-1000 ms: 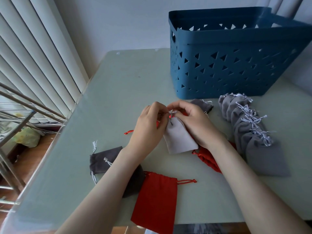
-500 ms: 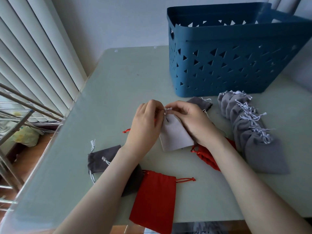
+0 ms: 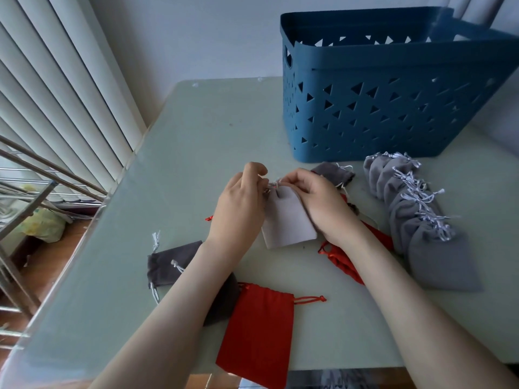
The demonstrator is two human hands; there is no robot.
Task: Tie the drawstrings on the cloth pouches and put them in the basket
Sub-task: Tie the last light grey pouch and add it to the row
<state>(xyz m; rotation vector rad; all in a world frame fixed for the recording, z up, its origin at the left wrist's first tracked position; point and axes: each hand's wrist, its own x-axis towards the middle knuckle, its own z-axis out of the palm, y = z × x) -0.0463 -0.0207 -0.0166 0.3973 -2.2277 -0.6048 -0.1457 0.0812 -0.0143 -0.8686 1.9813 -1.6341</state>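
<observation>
Soft daylight frm left; edges warped.

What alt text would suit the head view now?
The left hand and right hand pinch the drawstrings atop a pale grey pouch at a table. A blue basket stands behind it; a row of grey pouches lies to the right, a red pouch and a dark grey pouch nearer.

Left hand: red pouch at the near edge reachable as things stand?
Probably yes, once freed. The left hand is busy pinching the drawstring of the pale pouch; the near red pouch lies uncovered beside that forearm.
</observation>
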